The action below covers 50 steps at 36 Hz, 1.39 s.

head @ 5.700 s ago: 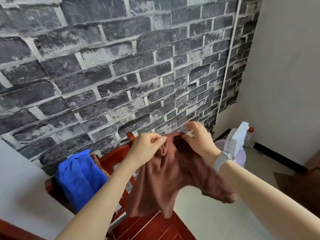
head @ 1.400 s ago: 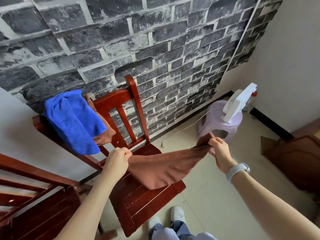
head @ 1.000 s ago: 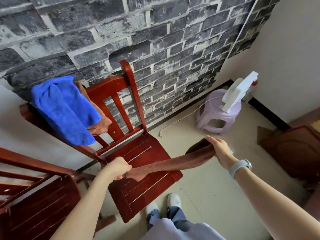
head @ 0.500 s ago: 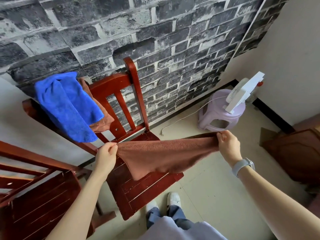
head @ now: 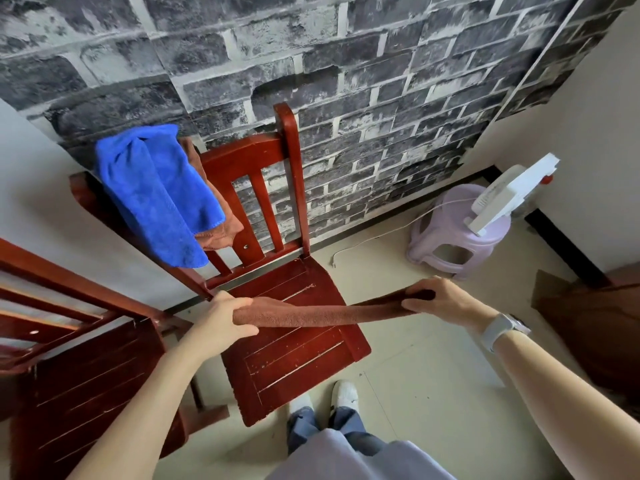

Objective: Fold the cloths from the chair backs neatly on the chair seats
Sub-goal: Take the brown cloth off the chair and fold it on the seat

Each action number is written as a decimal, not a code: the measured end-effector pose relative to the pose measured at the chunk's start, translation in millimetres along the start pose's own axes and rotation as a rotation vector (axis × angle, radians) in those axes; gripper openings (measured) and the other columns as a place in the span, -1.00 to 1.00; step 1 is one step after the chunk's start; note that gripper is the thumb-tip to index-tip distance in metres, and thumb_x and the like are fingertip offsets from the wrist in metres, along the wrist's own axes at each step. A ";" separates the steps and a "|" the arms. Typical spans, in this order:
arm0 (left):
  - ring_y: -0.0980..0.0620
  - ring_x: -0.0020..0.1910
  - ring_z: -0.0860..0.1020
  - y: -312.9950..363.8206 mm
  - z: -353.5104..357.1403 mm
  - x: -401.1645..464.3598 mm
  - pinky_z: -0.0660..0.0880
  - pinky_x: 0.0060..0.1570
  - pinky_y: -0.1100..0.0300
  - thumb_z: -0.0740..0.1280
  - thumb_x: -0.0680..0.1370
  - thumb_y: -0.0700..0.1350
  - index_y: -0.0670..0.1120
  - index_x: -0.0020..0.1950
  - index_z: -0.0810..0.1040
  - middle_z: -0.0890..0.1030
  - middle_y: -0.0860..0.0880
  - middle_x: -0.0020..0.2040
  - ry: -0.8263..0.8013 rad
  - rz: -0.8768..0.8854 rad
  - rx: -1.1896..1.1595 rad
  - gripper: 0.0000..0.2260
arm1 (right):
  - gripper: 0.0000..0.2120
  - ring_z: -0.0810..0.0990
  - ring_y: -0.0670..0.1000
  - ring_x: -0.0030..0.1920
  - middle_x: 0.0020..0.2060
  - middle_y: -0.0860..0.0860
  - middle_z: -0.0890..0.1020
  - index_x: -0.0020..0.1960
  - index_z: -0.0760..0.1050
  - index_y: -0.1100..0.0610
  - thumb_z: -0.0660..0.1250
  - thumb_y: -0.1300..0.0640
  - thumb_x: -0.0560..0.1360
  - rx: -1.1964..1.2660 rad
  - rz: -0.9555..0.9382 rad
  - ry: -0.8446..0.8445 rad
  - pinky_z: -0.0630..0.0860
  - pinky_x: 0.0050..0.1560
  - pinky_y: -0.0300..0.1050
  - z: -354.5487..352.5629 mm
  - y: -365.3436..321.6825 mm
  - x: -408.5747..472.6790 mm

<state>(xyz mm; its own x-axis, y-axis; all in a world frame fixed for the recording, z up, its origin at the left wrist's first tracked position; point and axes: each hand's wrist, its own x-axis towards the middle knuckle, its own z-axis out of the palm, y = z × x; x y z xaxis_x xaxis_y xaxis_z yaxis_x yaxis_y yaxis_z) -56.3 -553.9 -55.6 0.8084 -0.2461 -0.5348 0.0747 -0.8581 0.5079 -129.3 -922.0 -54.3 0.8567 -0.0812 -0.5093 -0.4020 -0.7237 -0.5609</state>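
The brown cloth (head: 322, 311) is stretched flat and narrow between both hands, above the front half of the red wooden chair seat (head: 294, 362); whether it touches the seat cannot be told. The left hand (head: 221, 323) grips its left end with curled fingers, at the seat's left edge. The right hand (head: 446, 299) pinches the other end, beyond the seat's right edge, over the floor (head: 415, 375). The pale tiled floor to the right of the chair is bare as far as a lilac plastic stool (head: 453, 237), on which a white device (head: 509, 195) leans. On the chair back (head: 256, 157) a blue cloth (head: 156, 192) hangs over another brown cloth (head: 221, 233), of which only an edge shows. A second red chair (head: 86, 375) stands just beside on the left. Behind is a wall with grey brick pattern (head: 346, 64).
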 end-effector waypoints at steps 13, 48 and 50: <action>-0.11 0.08 0.48 -29.7 4.4 7.6 0.39 0.15 0.09 0.29 0.54 -0.19 -0.15 0.24 0.53 0.45 -0.11 0.01 0.263 0.003 0.103 -0.72 | -0.75 0.41 0.10 0.15 0.09 0.03 0.44 0.13 0.58 -0.03 0.19 0.09 0.54 -0.411 -0.060 0.140 0.40 0.11 -0.02 23.6 -11.4 40.5; -0.27 -0.11 0.57 -86.1 -18.0 50.5 0.49 -0.11 -0.05 0.32 0.51 -0.19 -0.17 0.07 0.63 0.62 -0.21 -0.06 0.835 -0.117 0.059 -0.82 | -0.83 0.47 0.22 0.07 -0.02 0.17 0.60 0.03 0.53 0.25 0.24 0.26 0.48 -0.493 -0.339 0.455 0.38 0.00 0.05 27.8 -78.1 153.0; -0.28 -0.11 0.58 -87.1 -22.5 52.5 0.50 -0.09 -0.06 0.33 0.50 -0.20 -0.19 0.05 0.63 0.64 -0.24 -0.07 0.893 -0.132 0.040 -0.83 | -0.84 0.47 0.20 0.06 -0.02 0.16 0.59 0.01 0.52 0.23 0.24 0.19 0.50 -0.449 -0.338 0.462 0.38 -0.07 0.00 26.5 -86.0 158.2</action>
<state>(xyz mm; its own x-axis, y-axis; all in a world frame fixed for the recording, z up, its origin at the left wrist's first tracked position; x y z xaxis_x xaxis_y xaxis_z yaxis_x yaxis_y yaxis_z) -7.3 -482.0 -112.8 0.9482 0.2826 0.1452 0.1920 -0.8738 0.4467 32.2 -854.4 -103.9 0.9995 -0.0126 0.0280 -0.0046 -0.9639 -0.2664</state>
